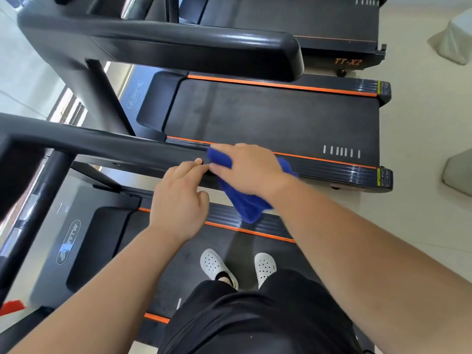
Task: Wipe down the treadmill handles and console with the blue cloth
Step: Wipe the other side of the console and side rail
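Head view: looking down from a person standing on a treadmill belt (182,254), white clogs (214,264) at 6 o'clock.
Handle: black handle (102,143) running from 9 o'clock to the centre.
Blue cloth: blue cloth (245,204) at the centre, laid over the handle's end, its loose part hanging toward 6 o'clock.
Right hand: right hand (251,169) on top of the cloth, fingers curled over it, gripping it against the handle.
Left hand: left hand (178,200) just at 9 o'clock of the cloth, fingers fairly straight, tips touching the handle, holding nothing.
Second treadmill: second treadmill (255,116) at 12 o'clock, edged in orange.

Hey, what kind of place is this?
Probably a gym: three treadmills in a row, the near treadmill underfoot, the middle treadmill, and the far treadmill marked TT-X2, all on a pale floor.
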